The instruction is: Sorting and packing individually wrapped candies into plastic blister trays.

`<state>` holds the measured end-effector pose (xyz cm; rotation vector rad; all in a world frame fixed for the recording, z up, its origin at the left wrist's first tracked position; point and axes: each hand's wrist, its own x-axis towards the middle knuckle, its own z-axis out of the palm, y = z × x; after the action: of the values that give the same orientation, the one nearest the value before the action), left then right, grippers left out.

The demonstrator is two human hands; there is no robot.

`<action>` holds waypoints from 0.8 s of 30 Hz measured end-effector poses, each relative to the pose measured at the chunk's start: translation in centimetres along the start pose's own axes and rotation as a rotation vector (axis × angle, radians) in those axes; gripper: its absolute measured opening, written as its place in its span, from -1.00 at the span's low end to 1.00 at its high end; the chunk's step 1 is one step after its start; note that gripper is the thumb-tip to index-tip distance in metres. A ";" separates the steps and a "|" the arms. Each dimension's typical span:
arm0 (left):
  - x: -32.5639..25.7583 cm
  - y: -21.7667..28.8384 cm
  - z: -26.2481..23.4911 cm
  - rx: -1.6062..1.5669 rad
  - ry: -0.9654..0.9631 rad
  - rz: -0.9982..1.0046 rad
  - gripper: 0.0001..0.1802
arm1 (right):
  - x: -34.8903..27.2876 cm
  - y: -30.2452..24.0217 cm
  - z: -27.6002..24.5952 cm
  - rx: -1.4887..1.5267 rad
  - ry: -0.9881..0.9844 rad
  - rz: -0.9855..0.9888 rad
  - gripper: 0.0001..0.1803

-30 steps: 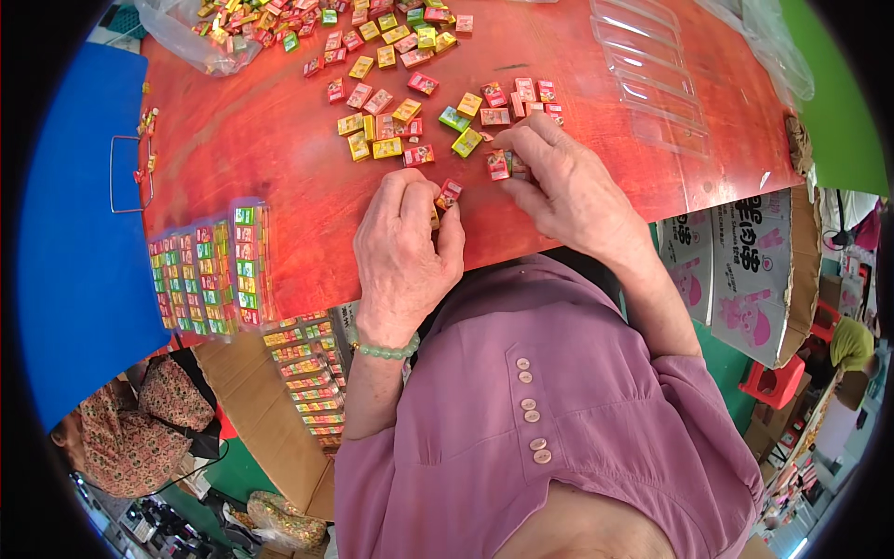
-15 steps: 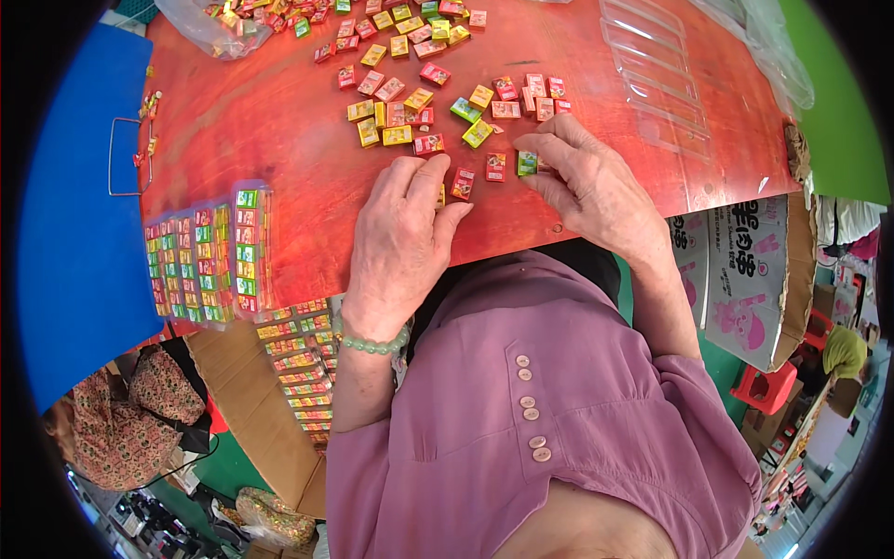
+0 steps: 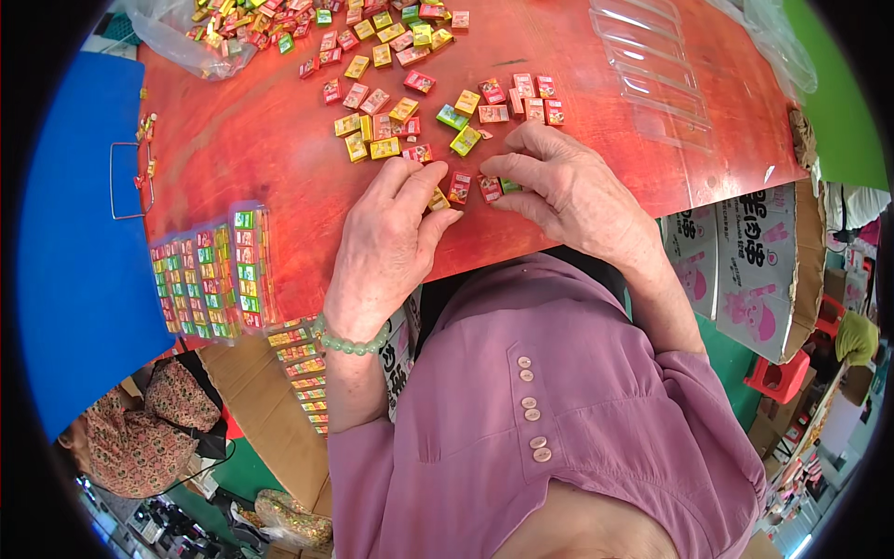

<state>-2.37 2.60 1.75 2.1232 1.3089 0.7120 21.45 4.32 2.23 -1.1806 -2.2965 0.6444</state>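
Observation:
My left hand [image 3: 389,244] rests near the front edge of the red table [image 3: 270,140], its fingertips touching a yellow small box [image 3: 439,199] and beside a red small box [image 3: 460,186]. My right hand [image 3: 570,191] lies to its right, fingers curled over a red small box [image 3: 490,188] and a green one [image 3: 509,185]. Several more small coloured boxes [image 3: 400,112] lie scattered just beyond both hands. A green bead bracelet [image 3: 349,343] circles my left wrist.
Filled clear trays of coloured boxes [image 3: 212,272] lie at the table's left front. Empty clear trays [image 3: 652,65] sit at the far right. A plastic bag of boxes [image 3: 200,37] is far left. A printed cardboard carton [image 3: 745,270] stands at right; another person [image 3: 140,433] sits lower left.
The view has shifted so the table and boxes sit lower in the picture. Both hands stay at the table's front edge, fingers working over the same few small boxes.

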 end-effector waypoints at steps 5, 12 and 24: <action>0.3 0.1 0.2 0.087 0.041 0.036 -0.58 | 0.1 -0.2 -0.2 -0.035 -0.010 -0.031 -0.58; 0.4 0.3 0.5 0.098 0.045 0.069 -0.62 | 3.1 -0.3 0.6 -0.076 0.089 0.054 -0.66; 0.5 0.6 1.4 0.134 0.079 0.132 -0.64 | 4.5 0.8 1.5 -0.101 0.042 -0.089 -0.79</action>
<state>-0.86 2.54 1.24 2.3276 1.2994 0.7884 18.69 8.18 1.47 -1.1193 -2.3548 0.4715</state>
